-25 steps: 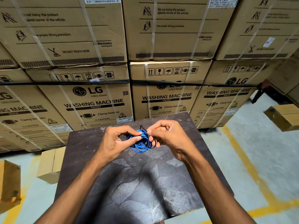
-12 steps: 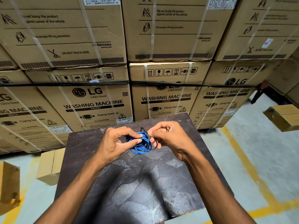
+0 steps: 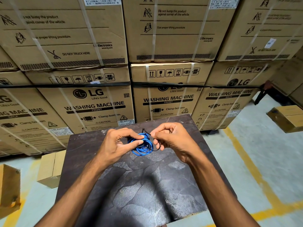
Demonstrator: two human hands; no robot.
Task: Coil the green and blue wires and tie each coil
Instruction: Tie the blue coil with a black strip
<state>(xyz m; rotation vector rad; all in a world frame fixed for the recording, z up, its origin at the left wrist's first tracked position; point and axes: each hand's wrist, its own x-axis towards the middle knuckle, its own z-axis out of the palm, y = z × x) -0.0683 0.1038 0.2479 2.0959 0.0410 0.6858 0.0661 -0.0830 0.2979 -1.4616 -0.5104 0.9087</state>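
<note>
left fingers pinch the blue coil at its top edge, thumb and forefinger closed on the bundled turns. right fingers are curled round a thin black tie, pulling it taut from the coil's upper right; one stub end sticks up just above the coil, and a black loop hangs below the right hand, beside the coil. left hand holds the coil just above the far half of the dark desk, whether it touches i can't tell.

step, as i read it: tying the blue coil. coiling looks finished, turns sit neat and round. next move calls for cinching the tie snug while the left pinch keeps the turns from springing apart (let go early and it fans out). green wire isn't in view, so can't say if that one's done.

readable text on the boxes stacked behind the desk: "lg life's good", "washing machine front" on two, "back" on the outer ones, "clamp bottom", "caution". upper boxes: "do not bump the product against corner of the vehicle", "use proper lifting procedure", "do not truck here", "lg electronics www.lg.com". sticker labels too small to read.
</note>
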